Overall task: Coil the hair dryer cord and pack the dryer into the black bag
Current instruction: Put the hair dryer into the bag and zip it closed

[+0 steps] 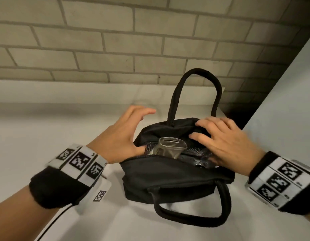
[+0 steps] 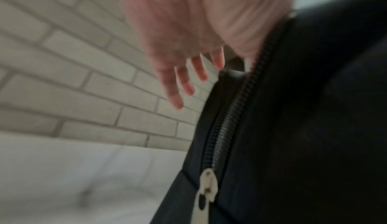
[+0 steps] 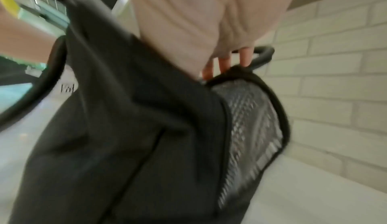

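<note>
Basically, largest first:
black bag [image 1: 168, 173]: on white counter [image 1: 46, 129], mouth open upward, between both hands.
hair dryer [image 1: 171, 147]: inside, nozzle poking out.
right hand [image 1: 225, 143]: fingers spread, pressing far flap.
left hand [image 1: 119, 134]: fingers splayed, thumb at mouth's left end.
zipper pull [image 2: 208, 187]: nearest left hand.

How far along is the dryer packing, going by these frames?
Mostly done: the hair dryer sits inside the black bag, its nozzle still poking out of the open top; no cord is in view. In hand: the right hand presses the bag's far rim, and the left hand hovers open at the near-left corner. Left: tuck the nozzle in and close the zipper.
</note>
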Demonstrator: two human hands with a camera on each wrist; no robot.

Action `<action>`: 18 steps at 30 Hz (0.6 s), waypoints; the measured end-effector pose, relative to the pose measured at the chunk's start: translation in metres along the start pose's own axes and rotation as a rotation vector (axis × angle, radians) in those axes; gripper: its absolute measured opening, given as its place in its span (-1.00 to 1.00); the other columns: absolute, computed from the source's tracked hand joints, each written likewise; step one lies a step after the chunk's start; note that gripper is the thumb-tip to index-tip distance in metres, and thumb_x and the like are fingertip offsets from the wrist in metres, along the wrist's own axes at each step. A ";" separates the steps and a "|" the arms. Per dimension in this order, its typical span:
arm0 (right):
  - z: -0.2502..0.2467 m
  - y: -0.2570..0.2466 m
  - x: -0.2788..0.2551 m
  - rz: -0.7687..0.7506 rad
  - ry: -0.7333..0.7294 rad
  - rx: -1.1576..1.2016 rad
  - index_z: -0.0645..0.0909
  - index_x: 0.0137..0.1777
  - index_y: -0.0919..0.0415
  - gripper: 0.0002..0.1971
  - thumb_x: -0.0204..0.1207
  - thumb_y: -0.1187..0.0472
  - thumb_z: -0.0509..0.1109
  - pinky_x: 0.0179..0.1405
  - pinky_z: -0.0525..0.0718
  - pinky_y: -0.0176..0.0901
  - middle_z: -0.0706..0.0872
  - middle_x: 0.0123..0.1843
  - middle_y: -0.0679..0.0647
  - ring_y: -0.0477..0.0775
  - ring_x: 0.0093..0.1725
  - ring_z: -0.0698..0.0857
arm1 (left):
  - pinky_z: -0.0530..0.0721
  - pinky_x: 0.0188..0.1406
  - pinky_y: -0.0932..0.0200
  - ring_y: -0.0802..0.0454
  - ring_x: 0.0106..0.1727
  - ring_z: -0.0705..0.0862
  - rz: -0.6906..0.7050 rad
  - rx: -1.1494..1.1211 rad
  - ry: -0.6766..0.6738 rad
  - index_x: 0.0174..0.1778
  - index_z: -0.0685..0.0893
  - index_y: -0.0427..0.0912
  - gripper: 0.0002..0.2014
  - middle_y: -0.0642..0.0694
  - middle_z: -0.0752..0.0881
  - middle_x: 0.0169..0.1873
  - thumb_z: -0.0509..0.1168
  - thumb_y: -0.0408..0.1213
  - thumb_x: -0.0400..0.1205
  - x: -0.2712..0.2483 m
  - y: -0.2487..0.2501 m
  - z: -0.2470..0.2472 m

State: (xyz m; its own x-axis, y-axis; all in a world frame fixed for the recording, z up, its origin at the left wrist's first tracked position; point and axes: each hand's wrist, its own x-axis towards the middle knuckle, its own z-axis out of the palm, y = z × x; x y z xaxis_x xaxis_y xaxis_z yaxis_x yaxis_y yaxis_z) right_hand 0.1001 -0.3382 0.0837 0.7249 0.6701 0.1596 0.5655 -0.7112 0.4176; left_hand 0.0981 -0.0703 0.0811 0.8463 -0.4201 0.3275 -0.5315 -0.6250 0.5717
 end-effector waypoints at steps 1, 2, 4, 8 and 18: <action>0.008 0.000 0.001 -0.002 0.022 -0.027 0.44 0.25 0.05 -0.33 0.09 0.14 0.58 0.07 0.58 0.13 0.56 0.25 0.25 0.24 0.22 0.44 | 0.66 0.08 0.03 0.14 0.21 0.50 0.059 0.069 0.048 0.20 0.26 0.40 -0.31 0.35 0.30 0.14 0.42 -0.38 0.38 0.003 0.002 0.000; 0.013 0.001 0.002 -0.009 0.060 -0.045 0.43 0.25 0.07 -0.38 0.16 0.22 0.53 0.02 0.62 0.14 0.53 0.25 0.27 0.27 0.21 0.45 | 0.70 -0.02 -0.05 0.02 0.14 0.56 0.098 0.115 0.102 0.23 0.33 0.25 -0.37 0.21 0.36 0.18 0.37 -0.44 0.40 0.006 0.003 0.000; 0.011 0.004 0.009 0.012 0.106 0.039 0.42 0.22 0.13 -0.47 0.23 0.35 0.46 -0.12 0.70 0.14 0.58 0.19 0.31 0.35 0.13 0.59 | 0.71 -0.13 -0.13 -0.08 -0.01 0.64 0.115 0.151 0.183 0.14 0.53 -0.01 -0.59 -0.02 0.54 0.13 0.33 -0.49 0.43 0.011 0.001 -0.001; -0.009 0.013 0.023 0.231 0.180 0.430 0.50 0.12 0.14 -0.64 0.33 0.38 0.40 -0.10 0.71 0.16 0.69 0.08 0.17 0.27 0.03 0.69 | 0.71 -0.17 -0.14 -0.11 -0.25 0.69 0.003 0.094 0.327 -0.21 0.69 -0.26 -0.92 -0.12 0.70 -0.17 0.39 -0.46 0.42 0.020 -0.011 0.001; -0.023 0.020 0.029 0.312 0.147 0.775 0.60 0.02 0.01 -0.78 0.37 0.09 0.44 0.18 0.59 -0.03 0.66 -0.02 -0.05 0.02 0.07 0.64 | 0.75 -0.09 0.11 0.01 -0.11 0.72 -0.404 -0.504 0.263 -0.34 0.64 0.05 -0.89 -0.06 0.74 -0.13 0.38 -0.07 0.47 0.009 -0.013 -0.011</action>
State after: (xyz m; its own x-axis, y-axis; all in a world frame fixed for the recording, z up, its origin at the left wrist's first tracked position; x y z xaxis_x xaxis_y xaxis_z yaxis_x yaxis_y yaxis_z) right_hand 0.1238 -0.3284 0.1173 0.8644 0.4014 0.3028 0.4964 -0.7770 -0.3873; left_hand 0.1135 -0.0584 0.0851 0.9885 -0.0061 0.1508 -0.1460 -0.2906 0.9456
